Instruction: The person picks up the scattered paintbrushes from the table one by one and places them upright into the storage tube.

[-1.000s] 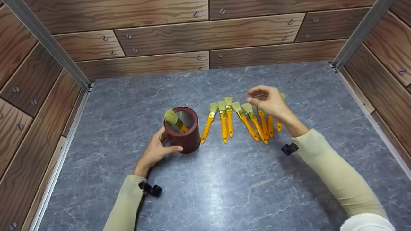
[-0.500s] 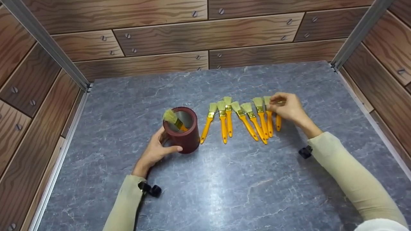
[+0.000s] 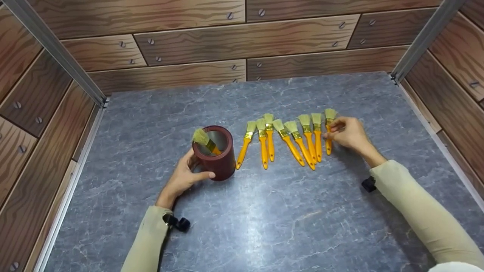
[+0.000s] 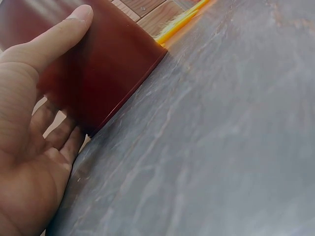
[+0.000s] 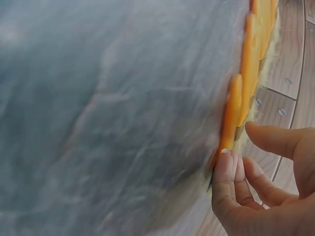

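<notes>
A dark red can (image 3: 221, 162) stands upright on the grey tabletop, left of centre. My left hand (image 3: 184, 174) holds it, thumb on its near side and fingers around its left; the left wrist view shows the thumb (image 4: 59, 39) against the red wall. A paintbrush (image 3: 204, 139) leans in the can, bristles over the rim. My right hand (image 3: 349, 134) is at the rightmost paintbrush (image 3: 329, 145), fingers and thumb around its orange handle. In the right wrist view, a gap shows between the thumb (image 5: 270, 137) and fingers beside the handle (image 5: 230, 115).
Several more paintbrushes lie in a fanned row, bristles away from me, such as the leftmost brush (image 3: 244, 147) close to the can and another brush (image 3: 298, 145) mid-row. Wood-patterned panels (image 3: 189, 45) enclose the marbled grey tabletop (image 3: 272, 211) at the back and sides.
My right hand has moved right and toward me, from over the row's bristles to the rightmost paintbrush, which shows more fully. My left hand and the can have stayed in place.
</notes>
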`<state>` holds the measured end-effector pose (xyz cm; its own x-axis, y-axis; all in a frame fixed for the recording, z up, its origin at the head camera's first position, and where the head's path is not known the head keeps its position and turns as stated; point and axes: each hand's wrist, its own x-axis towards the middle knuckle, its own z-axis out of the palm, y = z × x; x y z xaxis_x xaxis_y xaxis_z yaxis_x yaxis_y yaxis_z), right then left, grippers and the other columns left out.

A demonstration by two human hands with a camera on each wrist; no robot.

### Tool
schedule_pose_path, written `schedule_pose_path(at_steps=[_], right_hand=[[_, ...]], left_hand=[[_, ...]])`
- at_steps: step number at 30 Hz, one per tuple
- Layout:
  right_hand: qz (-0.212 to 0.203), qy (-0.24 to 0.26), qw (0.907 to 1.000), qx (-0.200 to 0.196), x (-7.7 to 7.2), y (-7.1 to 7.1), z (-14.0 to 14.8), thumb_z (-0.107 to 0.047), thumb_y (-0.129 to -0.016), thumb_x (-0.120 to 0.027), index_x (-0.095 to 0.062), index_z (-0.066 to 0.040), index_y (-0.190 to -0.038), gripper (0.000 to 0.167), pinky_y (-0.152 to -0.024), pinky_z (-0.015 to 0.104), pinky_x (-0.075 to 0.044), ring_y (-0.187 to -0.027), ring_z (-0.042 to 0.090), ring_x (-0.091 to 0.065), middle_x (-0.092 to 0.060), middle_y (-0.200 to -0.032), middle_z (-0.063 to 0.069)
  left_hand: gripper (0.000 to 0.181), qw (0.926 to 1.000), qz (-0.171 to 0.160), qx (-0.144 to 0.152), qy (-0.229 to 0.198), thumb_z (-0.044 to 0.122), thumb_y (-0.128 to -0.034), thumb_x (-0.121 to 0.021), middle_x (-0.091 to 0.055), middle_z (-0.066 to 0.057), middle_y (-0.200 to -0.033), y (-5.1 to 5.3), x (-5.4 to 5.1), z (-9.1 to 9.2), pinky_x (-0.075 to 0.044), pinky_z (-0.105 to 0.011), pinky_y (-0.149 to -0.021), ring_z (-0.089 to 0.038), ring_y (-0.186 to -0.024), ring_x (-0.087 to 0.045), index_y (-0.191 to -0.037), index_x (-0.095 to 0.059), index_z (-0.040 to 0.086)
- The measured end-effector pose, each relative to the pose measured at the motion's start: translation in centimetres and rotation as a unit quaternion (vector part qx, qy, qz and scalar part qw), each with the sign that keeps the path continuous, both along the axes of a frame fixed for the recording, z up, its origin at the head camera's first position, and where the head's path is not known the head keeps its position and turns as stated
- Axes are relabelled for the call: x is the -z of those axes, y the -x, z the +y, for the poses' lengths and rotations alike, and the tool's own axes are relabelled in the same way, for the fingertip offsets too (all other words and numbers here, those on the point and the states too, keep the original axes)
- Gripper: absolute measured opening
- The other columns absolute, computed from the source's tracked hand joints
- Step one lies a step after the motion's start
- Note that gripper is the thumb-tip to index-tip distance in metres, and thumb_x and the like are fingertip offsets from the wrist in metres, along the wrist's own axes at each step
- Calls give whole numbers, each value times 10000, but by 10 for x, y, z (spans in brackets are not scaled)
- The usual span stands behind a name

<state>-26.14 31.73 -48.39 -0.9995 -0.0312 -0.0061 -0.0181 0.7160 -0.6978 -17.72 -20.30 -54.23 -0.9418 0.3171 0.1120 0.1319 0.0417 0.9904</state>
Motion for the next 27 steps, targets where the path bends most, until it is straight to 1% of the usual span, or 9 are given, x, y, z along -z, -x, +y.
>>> schedule_pose_path(at_steps=[5,12,19,27], right_hand=[[-84,-135,9998,72,4,0,4,-190,-882,-890,-744,76,-1143,400,-629,160,-505,-832,170,-642,-739,-1052,240],[-182,-297,9992,217,4,-1,4,-229,-875,-895,-743,50,-1134,410,-634,174,-513,-823,148,-648,-755,-1059,215],[-462,-235,9983,258,4,0,3,-219,-880,-884,-720,52,-1171,431,-628,163,-528,-828,121,-643,-753,-1080,208],[-567,-176,9975,377,2,3,3,-218,-862,-898,-708,40,-1136,421,-603,179,-526,-773,101,-625,-739,-1000,129]], left_hand=[[894,10000,12,-17,-23,54,-841,-919,-642,-15,-1503,0,1,-1,-461,-366,-1207,-226,-1425,-574,-1594,-498,289],[882,10000,-38,-36,-43,61,-836,-925,-643,-26,-1495,0,1,0,-468,-376,-1203,-232,-1421,-577,-1584,-509,275],[937,10000,-30,-57,52,65,-833,-928,-618,-19,-1530,-1,1,-1,-449,-399,-1220,-224,-1433,-566,-1619,-462,272],[931,10000,24,-46,-12,56,-828,-929,-619,-26,-1529,0,1,0,-457,-385,-1215,-228,-1431,-569,-1613,-474,264]])
